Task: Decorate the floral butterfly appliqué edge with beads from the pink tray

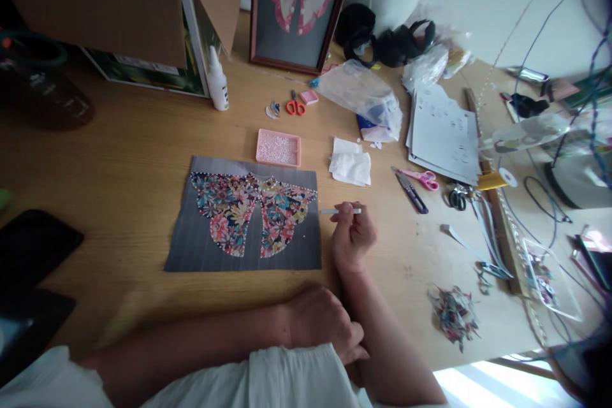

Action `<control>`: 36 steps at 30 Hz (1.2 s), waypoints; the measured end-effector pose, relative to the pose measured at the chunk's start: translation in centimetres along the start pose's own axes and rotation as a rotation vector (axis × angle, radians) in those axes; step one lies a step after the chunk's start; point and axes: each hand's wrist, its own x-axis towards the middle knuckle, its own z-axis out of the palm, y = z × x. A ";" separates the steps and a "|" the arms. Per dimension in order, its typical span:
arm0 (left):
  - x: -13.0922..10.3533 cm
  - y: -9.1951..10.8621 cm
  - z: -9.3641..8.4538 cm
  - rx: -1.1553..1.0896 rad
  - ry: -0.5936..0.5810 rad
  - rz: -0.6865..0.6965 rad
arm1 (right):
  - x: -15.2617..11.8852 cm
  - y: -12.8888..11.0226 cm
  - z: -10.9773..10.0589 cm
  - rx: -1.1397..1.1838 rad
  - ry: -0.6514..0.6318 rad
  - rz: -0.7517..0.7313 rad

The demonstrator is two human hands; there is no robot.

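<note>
Right hand (354, 237): held just right of the gray sheet (179, 248). A white stick tool (329, 211) is grasped in its grip, pinched between thumb and fingers. The tool is laid nearly level, its thin end pointed left at the sheet's right edge; whether contact is made there cannot be told.

Left hand (325, 324): placed on the near side, below the sheet's near right corner, close by the right forearm. Its fingers are curled; whether anything is enclosed by the grip cannot be told.

The sheet is laid flat on the tabletop (129, 185), left of the right hand. A floral fabric collar (229, 210) is set on it, split by a narrow gap at the near side and edged with small white beads. One loose white dot is noted on the bare sheet, right of the collar.

Just beyond the sheet's far edge, a pink tray (277, 148) is placed, with tiny white beads spread inside. To its right, folded white tissue (350, 162) is seen. Farther off, orange-handled scissors (295, 105) are set beside a small pink box (309, 97); a white bottle (218, 84) is stood upright to their left. A framed collar piece (299, 3) is propped at the far side. On the right, pink-handled scissors (425, 180) and blue snips (414, 195) are laid.
</note>
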 end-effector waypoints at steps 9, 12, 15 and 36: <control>-0.1 -0.1 -0.1 0.050 0.061 0.036 | 1.2 0.8 -1.0 -0.035 0.085 0.142; 0.0 -0.1 -0.3 0.050 0.085 0.048 | 1.5 0.7 -1.1 0.029 0.034 0.123; -0.1 -0.1 -0.3 0.044 0.102 0.056 | 1.9 1.0 -1.4 0.080 0.002 0.061; -0.1 -0.1 0.1 0.068 0.124 0.062 | 2.0 1.7 -2.0 -0.028 -0.328 -0.168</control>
